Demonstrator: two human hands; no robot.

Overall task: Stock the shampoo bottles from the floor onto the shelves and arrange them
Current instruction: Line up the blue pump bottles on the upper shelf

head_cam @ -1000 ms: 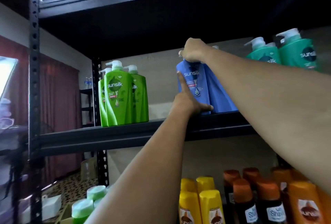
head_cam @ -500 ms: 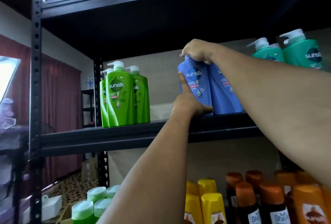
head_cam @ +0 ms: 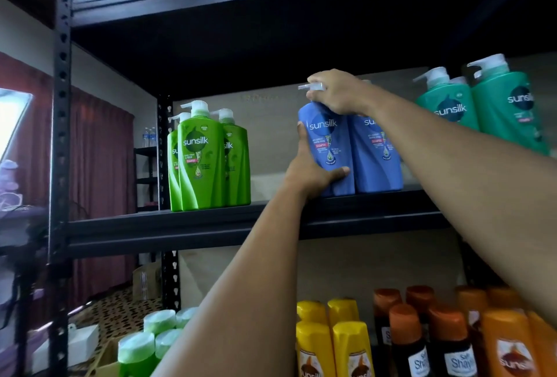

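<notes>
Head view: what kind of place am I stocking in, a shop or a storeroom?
Likely a small shop's stockroom or back room. A bolted black metal rack holds shampoo grouped by colour: green pump bottles, blue ones, yellow bottles. Behind it hangs a maroon curtain, not store fittings.

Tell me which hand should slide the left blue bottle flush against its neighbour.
Left. The left hand already cups the left blue bottle low on its outer side; the right hand only steadies the pump.

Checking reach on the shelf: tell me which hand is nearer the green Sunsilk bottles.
Left. The left hand grips the blue bottle's lower side, facing the green bottles; the right hand grips its pump, higher and farther right.
</notes>
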